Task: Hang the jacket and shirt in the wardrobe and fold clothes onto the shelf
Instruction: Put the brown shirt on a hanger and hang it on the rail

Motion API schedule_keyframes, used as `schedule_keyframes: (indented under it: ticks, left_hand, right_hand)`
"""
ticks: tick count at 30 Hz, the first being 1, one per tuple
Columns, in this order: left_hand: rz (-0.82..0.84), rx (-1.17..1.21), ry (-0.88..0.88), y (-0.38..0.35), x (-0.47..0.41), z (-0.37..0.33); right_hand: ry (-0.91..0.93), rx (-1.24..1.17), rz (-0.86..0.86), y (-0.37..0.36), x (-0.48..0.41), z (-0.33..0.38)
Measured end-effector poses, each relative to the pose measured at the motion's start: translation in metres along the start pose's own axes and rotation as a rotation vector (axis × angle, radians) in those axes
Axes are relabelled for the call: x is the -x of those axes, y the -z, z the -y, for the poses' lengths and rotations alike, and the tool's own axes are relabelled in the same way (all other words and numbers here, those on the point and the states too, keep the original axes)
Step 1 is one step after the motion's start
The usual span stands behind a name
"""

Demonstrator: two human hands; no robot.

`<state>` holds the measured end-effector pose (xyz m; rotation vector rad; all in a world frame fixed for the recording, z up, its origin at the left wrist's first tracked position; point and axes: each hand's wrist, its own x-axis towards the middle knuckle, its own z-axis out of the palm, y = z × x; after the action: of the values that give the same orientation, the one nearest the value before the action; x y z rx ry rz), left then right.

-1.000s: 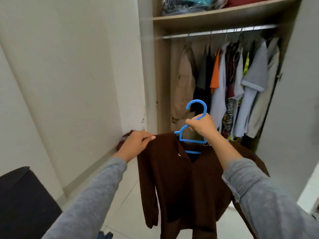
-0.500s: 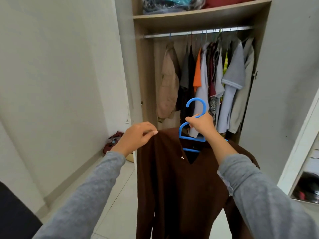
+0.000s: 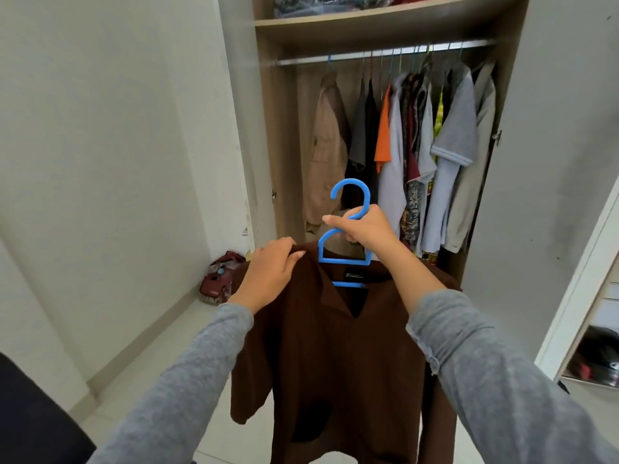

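The brown shirt [image 3: 335, 363] hangs in mid-air before the person, long axis vertical, collar uppermost, open neck facing the camera. The left hand [image 3: 271, 272] pinches the shirt's shoulder beside the collar. The right hand [image 3: 365, 231] grips the neck of the blue hanger [image 3: 345, 261], fingers curled round it; the hook stands upright and the bar runs left to right. Beyond, the wardrobe [image 3: 278, 145] stands open, with garments [image 3: 418, 145] hung on the rail [image 3: 385, 53] below a shelf [image 3: 385, 23].
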<state>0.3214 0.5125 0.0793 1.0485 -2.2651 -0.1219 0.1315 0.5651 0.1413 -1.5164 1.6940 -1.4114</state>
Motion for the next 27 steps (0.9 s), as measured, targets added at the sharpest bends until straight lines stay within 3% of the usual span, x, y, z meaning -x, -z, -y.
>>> schedule_keyframes:
  ticks: [3, 8, 13, 17, 27]
  left_hand:
    - [-0.119, 0.046, 0.050, 0.002, -0.003, 0.007]
    - [-0.233, 0.144, 0.120, 0.016, -0.005, 0.023]
    - [-0.211, 0.204, 0.154, 0.020, -0.008, 0.033]
    - [-0.168, 0.263, 0.171, 0.023, 0.000, 0.046]
    - [-0.211, 0.319, 0.173, 0.026, -0.002, 0.033]
  right_hand:
    - [0.102, -0.047, 0.036, 0.020, 0.006, -0.009]
    - [0.026, 0.200, -0.191, 0.060, 0.016, -0.072]
    - [0.056, 0.062, -0.212, 0.062, 0.035, -0.085]
    - [0.008, -0.042, -0.133, 0.060, 0.033, -0.089]
    - [0.013, 0.004, -0.280, 0.062, 0.008, -0.073]
